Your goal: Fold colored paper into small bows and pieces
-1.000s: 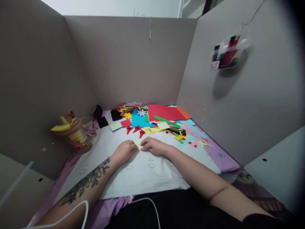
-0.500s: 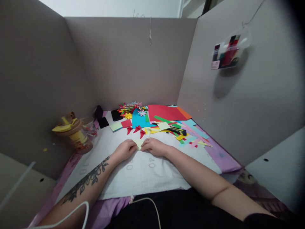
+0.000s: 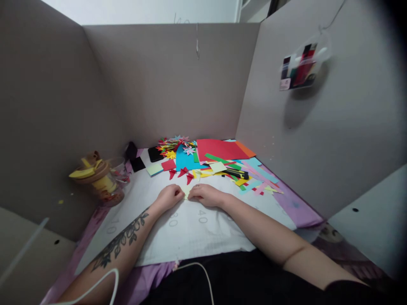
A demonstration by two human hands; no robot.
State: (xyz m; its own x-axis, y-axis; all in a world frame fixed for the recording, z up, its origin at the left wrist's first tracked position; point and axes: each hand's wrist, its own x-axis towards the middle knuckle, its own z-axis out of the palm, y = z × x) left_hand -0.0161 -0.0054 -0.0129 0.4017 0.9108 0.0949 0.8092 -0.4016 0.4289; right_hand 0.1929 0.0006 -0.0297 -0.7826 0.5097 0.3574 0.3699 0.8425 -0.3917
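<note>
Between my two hands lies a small pale yellow paper (image 3: 186, 193) on the white cloth (image 3: 159, 245). My left hand (image 3: 171, 196) is closed, its fingertips pinching the paper's left edge. At the right edge, my right hand (image 3: 205, 195) holds the same paper with curled fingers; these cover part of it, so its folds cannot be made out. Just beyond my hands are several folded red paper pieces (image 3: 183, 171). Behind those are a red paper square (image 3: 168, 164) and a stack of pale green squares (image 3: 154, 169).
A pile of folded paper stars (image 3: 174, 146) sits at the back by a black phone (image 3: 155, 154). Large red sheets (image 3: 219, 150), paper strips (image 3: 260, 173) and a black-yellow cutter (image 3: 237, 173) lie right of it. A lidded cup (image 3: 104, 182) stands left. Grey panels (image 3: 171, 80) enclose the table.
My left hand's fingers have curled in more tightly at the paper's left edge. My right hand has stayed almost where it was. The view has shifted slightly.
</note>
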